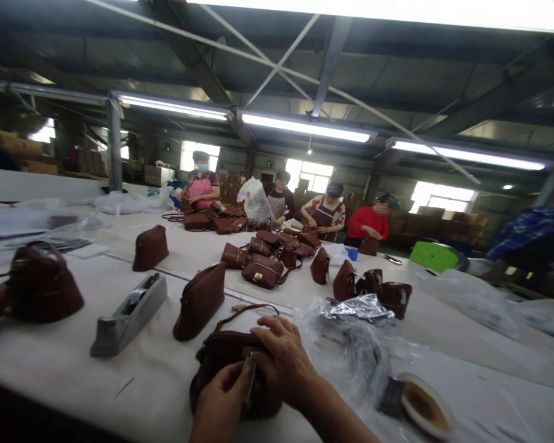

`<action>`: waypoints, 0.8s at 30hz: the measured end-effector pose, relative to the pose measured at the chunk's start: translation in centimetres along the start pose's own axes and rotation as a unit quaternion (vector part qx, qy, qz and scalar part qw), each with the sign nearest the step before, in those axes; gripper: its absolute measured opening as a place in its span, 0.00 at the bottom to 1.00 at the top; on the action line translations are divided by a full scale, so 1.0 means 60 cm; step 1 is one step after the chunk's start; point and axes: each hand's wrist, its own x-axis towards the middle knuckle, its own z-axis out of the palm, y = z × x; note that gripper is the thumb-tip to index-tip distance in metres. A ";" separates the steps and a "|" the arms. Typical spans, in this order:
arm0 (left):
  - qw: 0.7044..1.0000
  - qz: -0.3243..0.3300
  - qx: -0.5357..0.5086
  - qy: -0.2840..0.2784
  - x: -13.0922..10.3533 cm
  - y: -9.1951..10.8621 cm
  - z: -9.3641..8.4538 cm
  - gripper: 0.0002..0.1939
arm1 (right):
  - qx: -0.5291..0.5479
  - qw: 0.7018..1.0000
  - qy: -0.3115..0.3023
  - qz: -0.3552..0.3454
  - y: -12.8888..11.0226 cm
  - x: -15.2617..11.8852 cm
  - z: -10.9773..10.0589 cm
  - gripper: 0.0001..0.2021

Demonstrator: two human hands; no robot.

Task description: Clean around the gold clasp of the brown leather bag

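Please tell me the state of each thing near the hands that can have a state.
left hand: gripping the brown bag
right hand: resting on the bag, fingers curled
brown bag: lying on the table, strap looped up
upright bag: standing, closed
tape dispenser: lying untouched
plastic wrap: crumpled

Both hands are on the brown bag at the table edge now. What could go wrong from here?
1. The brown bag lies close to the near table edge; a tug from the left hand or right hand might slide it off.
2. Its loose strap arches up beside the upright pouch and could catch and topple it.
3. Crinkled plastic bags crowd the right hand and may snag.
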 end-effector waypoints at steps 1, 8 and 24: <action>1.000 0.003 0.008 0.000 0.001 -0.001 0.000 0.34 | 0.012 1.000 -0.021 -0.003 0.005 0.004 0.000 0.20; 0.998 0.036 0.040 0.015 -0.004 0.009 0.003 0.29 | 0.059 0.997 -0.044 0.013 0.026 0.013 0.016 0.18; 0.994 0.073 0.049 0.059 -0.013 0.006 0.003 0.29 | 0.092 0.994 0.036 -0.049 0.019 -0.012 0.020 0.12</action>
